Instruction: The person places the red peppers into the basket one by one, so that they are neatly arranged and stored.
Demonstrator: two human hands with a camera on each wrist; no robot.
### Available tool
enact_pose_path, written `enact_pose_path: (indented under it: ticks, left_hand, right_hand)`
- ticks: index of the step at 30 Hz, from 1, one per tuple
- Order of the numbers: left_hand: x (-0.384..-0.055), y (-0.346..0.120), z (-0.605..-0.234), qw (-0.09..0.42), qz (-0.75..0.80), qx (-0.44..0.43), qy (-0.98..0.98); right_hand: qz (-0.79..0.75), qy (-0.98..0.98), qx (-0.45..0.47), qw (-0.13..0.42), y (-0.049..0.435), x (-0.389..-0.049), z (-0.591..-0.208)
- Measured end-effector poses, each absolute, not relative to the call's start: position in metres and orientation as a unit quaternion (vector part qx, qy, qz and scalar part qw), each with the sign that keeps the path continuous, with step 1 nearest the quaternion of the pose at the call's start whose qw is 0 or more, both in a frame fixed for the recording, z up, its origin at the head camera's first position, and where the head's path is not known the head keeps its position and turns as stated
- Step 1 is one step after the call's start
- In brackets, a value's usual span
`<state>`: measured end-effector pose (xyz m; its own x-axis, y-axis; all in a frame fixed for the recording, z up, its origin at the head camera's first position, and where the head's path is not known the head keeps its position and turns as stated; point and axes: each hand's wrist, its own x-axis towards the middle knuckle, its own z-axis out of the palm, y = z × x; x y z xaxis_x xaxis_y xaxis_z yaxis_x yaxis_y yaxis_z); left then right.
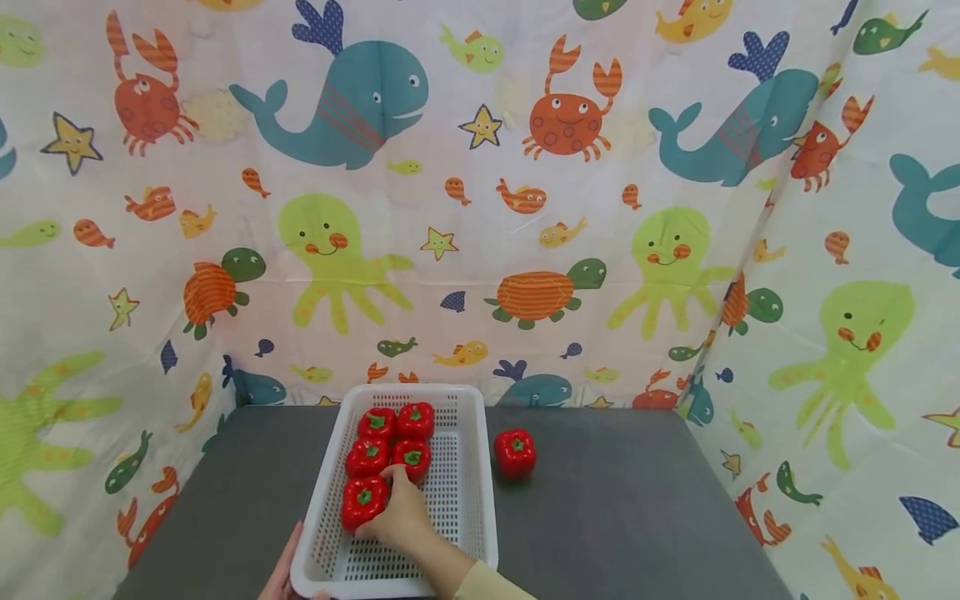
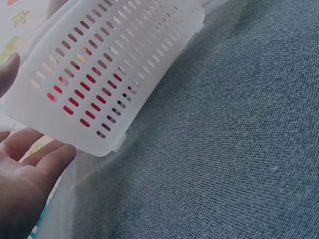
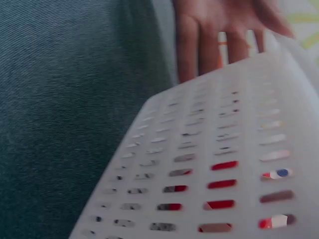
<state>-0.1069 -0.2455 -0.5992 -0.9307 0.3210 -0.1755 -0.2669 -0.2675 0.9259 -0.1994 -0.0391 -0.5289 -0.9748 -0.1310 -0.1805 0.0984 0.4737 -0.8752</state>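
In the head view a white slotted basket (image 1: 478,492) stands on the dark tabletop. My right hand (image 1: 408,518) reaches into it and grips the nearest red bell pepper (image 1: 365,502) from the right, with thumb and fingers on either side. Several more glossy bell peppers (image 1: 369,458) sit behind in two columns. Against the basket's front left corner rests my left hand (image 1: 282,573), its fingers along the outer side. Both wrist views look at the front wall (image 2: 104,64), with red showing through the slots. Fairly straight, spread fingers of the left hand (image 3: 219,25) touch the corner.
One red bell pepper (image 1: 515,454) stands alone on the dark tabletop (image 1: 615,500), right of the basket. A curtain (image 1: 480,200) printed with sea animals hangs at the back and along both sides. Blue-grey woven cloth (image 2: 224,124) fills much of the wrist views.
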Motion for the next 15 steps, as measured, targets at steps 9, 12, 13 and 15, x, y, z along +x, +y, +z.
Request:
enact_pose_path:
  ticks: [9, 12, 13, 15]
  left_hand:
    - [-0.094, -0.238, -0.589, 0.11, 0.753, 0.055, 0.646]
    - [-0.094, -0.24, -0.591, 0.108, 0.758, 0.09, 0.637]
    - [-0.094, -0.24, -0.592, 0.11, 0.76, 0.101, 0.633]
    - [-0.095, -0.242, -0.593, 0.116, 0.766, 0.117, 0.621]
  right_hand:
    - [-0.512, 0.851, -0.006, 0.116, -0.051, -0.199, -0.532]
    - [-0.511, 0.852, -0.002, 0.117, -0.052, -0.197, -0.533]
    - [-0.511, 0.852, 0.001, 0.117, -0.052, -0.197, -0.533]
    - [-0.511, 0.852, 0.005, 0.117, -0.053, -0.197, -0.534]
